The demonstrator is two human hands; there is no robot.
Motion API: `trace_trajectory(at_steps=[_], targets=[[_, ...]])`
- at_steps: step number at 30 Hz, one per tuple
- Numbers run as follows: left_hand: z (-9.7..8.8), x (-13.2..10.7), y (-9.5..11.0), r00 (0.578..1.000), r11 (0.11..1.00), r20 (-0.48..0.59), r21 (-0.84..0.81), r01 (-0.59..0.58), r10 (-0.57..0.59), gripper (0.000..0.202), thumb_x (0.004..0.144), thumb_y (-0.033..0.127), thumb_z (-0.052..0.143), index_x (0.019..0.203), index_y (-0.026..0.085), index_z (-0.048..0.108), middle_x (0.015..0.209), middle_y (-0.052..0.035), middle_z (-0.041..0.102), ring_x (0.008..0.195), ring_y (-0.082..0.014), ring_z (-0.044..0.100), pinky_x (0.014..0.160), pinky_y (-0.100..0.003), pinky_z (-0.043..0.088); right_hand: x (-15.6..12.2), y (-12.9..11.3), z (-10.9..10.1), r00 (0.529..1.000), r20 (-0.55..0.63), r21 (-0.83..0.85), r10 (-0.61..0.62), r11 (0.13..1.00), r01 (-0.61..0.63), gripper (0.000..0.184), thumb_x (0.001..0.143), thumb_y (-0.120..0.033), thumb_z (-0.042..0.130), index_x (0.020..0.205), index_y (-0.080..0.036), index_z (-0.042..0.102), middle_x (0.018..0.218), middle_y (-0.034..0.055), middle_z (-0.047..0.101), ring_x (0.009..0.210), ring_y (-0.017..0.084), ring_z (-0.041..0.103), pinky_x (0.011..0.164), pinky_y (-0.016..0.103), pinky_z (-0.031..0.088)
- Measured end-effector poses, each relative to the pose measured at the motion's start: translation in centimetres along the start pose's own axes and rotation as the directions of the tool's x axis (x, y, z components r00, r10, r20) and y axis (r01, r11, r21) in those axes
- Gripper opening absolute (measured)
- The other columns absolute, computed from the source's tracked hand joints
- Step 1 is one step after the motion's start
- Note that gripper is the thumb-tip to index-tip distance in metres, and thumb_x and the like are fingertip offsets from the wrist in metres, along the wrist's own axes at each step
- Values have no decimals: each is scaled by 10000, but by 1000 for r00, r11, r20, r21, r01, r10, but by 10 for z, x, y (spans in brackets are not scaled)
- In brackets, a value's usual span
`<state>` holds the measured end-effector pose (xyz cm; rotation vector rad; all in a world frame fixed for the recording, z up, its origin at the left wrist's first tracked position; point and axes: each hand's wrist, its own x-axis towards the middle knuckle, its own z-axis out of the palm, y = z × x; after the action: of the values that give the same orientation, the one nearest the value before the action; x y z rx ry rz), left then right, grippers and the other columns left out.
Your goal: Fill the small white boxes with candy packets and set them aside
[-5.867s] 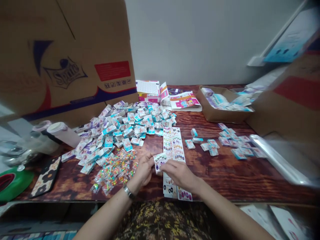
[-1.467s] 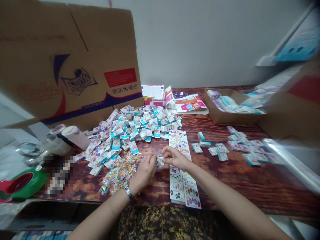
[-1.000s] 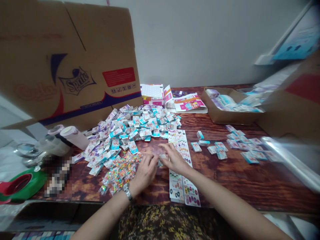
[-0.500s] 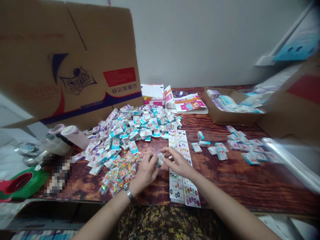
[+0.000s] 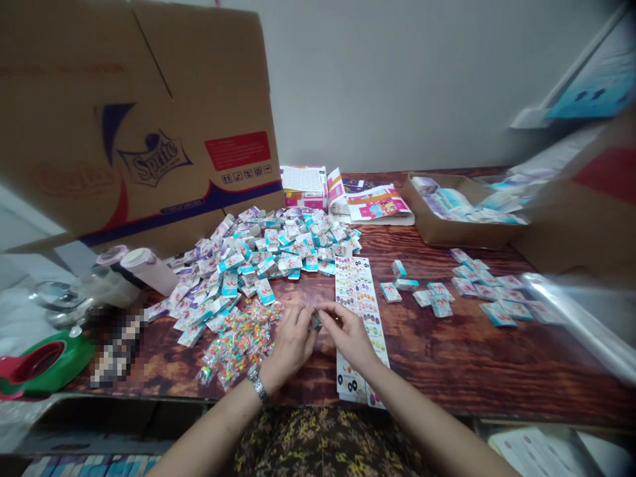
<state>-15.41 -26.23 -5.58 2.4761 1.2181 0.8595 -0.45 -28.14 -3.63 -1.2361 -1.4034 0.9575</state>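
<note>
My left hand (image 5: 291, 344) and my right hand (image 5: 350, 334) meet at the table's front, fingers pinched together on one small white and teal box (image 5: 315, 322) held between them. Under my right hand lies a long sticker sheet (image 5: 358, 298) printed with coloured ovals. Just left of my left hand sits a heap of small clear bags of coloured beads (image 5: 238, 341). A big pile of small teal and purple boxes (image 5: 253, 262) spreads behind them.
A large cardboard carton (image 5: 134, 126) stands at the back left. Several small boxes (image 5: 447, 288) lie in loose rows on the right, before a shallow cardboard tray (image 5: 454, 232). A green tape dispenser (image 5: 42, 361), cups (image 5: 144, 268) and a clear film roll (image 5: 576, 318) flank the wooden table (image 5: 472, 358).
Earlier my hands held a piece of the sticker sheet flat. Now both hands pinch a small box. In the last second they lifted slightly and shifted toward me.
</note>
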Motion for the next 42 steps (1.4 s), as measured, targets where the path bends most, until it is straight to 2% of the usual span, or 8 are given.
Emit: trace_trajectory(at_steps=[7, 15, 19, 24, 27, 30, 34, 42], targets=[[9, -8, 0, 995, 999, -97, 42, 12, -8, 587, 816, 130, 459, 1361, 125, 241, 1267, -186, 453, 1193, -289, 431, 960, -484, 397, 6, 11, 5, 993, -56, 67, 103, 993, -99, 147, 786, -260, 593, 896, -184, 654, 828, 38, 659, 734, 170, 616, 676, 290, 503], [17, -8, 1, 994, 994, -102, 91, 55, -45, 634, 824, 112, 412, 1415, 165, 188, 1255, -167, 484, 1163, -301, 449, 959, -531, 380, -14, -1, 15, 966, -71, -334, -247, 919, 210, 311, 866, -147, 446, 1095, -255, 627, 1013, 64, 641, 974, 218, 567, 870, 383, 459], [19, -4, 8, 992, 993, -104, 89, 82, -73, 646, 825, 73, 371, 1428, 150, 156, 1223, -182, 497, 1133, -300, 463, 938, -540, 385, -22, 7, 23, 963, -71, -333, -261, 916, 224, 380, 889, -166, 418, 1236, -270, 530, 1131, 67, 606, 1047, 218, 545, 919, 399, 439], [10, 0, 11, 999, 998, 43, -48, 29, -27, 733, 845, 275, 512, 1442, 175, 99, 1303, -177, 423, 1209, -302, 406, 955, -491, 403, 1, 28, -41, 983, -103, -323, -155, 940, 114, 279, 873, -229, 448, 1105, -236, 604, 1065, 67, 634, 975, 218, 586, 828, 372, 492], [7, 0, 4, 999, 996, 26, -88, 24, -22, 675, 858, 305, 510, 1428, 184, 168, 1352, -166, 374, 1261, -285, 353, 1007, -480, 364, 21, 45, -109, 956, -243, -619, -167, 785, -20, 312, 872, -232, 414, 1119, -197, 602, 1066, 108, 632, 983, 256, 577, 872, 438, 450], [11, -1, 2, 999, 993, 30, -110, 33, -30, 512, 874, 249, 474, 1363, 198, 332, 1288, -141, 445, 1202, -260, 422, 987, -459, 394, 34, 65, -152, 990, -32, -839, -138, 541, 48, 396, 850, -302, 491, 1207, -149, 569, 1235, 164, 555, 1202, 330, 434, 1005, 508, 314], [19, -1, 8, 997, 988, 73, -152, 16, -5, 432, 855, 251, 506, 1281, 204, 451, 1246, -125, 496, 1136, -257, 485, 937, -443, 446, 41, 86, -155, 916, 393, -799, 74, 521, 301, 718, 755, -492, 626, 1371, -204, 396, 1441, 121, 340, 1335, 339, 249, 1048, 494, 263], [26, 6, 12, 995, 968, 95, -251, 32, -8, 416, 854, 297, 521, 1258, 212, 473, 1212, -106, 544, 1124, -251, 499, 946, -465, 434, 30, 79, -136, 918, 394, -759, -42, 549, 351, 275, 799, -384, 627, 1061, -304, 647, 1131, 55, 647, 1183, 281, 478, 1018, 545, 244]])
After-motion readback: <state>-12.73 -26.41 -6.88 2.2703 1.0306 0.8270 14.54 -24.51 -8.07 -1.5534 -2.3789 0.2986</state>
